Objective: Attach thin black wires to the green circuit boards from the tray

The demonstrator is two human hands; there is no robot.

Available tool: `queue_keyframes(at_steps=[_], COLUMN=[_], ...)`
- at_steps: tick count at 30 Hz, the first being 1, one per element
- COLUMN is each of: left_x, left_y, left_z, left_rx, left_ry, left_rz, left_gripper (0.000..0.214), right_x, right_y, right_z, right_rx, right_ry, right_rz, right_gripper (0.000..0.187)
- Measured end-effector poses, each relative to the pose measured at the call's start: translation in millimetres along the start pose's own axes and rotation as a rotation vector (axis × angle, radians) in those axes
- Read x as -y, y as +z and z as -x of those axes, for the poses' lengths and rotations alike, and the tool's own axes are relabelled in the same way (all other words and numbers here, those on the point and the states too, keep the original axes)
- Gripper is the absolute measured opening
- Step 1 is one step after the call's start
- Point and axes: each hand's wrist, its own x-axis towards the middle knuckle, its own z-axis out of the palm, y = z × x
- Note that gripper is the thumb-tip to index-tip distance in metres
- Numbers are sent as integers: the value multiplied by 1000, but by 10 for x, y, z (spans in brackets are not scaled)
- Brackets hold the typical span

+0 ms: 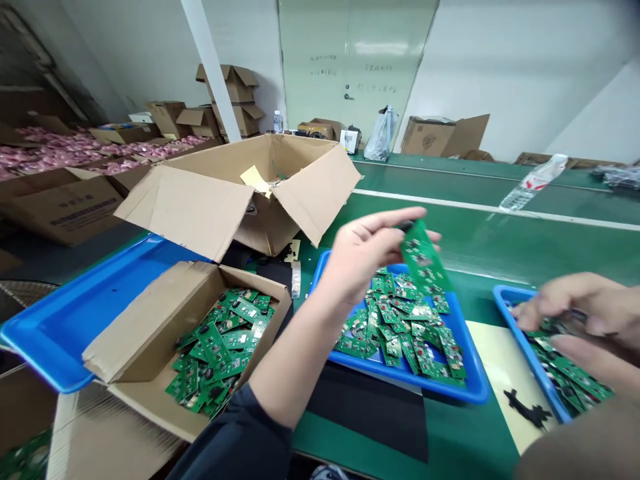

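The left hand (363,250) pinches a green circuit board (425,257) at twelve o'clock, above a heaped blue tray (425,390). The right hand (575,320) curls over a second tray (520,333) at three o'clock (gripping anything? cannot tell). A cardboard box (135,327) of boards sits at nine, an open carton (190,213) at eleven.

Two hands (363,253) (585,313), one held circuit board (424,257), three blue trays (65,327) (475,393) (515,297).

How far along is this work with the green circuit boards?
Roughly, from what shows. Done: a heap of boards lies in the middle blue tray. In hand: the left hand holds one green circuit board above it; the right hand is over the right blue tray. Left: more boards lie in that tray and in the cardboard box.
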Motion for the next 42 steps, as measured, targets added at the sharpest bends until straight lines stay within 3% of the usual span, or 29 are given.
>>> queue_keyframes(at_steps=[3, 8, 13, 16, 21, 25, 31, 42], left_x=[-139, -141, -39, -3, 57, 111, 156, 214], left_y=[-180, -251, -186, -158, -112, -54, 32, 17], left_z=[-57, -85, -97, -106, -94, -72, -71, -138], left_rx=[-99, -154, -136, -107, -93, -109, -76, -138], left_ry=[46, 87, 246, 296, 361, 392, 404, 434], left_rz=[-61, -150, -167, -178, -188, -235, -191, -366], left_gripper=[26, 25, 21, 18, 16, 19, 17, 18], right_x=[106, 106, 87, 80, 64, 79, 135, 149], right_y=[85, 165, 283, 359, 510, 678, 792, 687], right_z=[-49, -79, -172, -217, -217, -199, -214, -269], right_rx=[49, -166, -318, -301, -110, -53, -149, -230], right_ry=[-39, -51, -155, -127, 20, 98, 110, 165], right_rz=[5, -94, -209, -246, -318, -418, -507, -506], right_gripper=[15, 20, 28, 29, 32, 36, 34, 31])
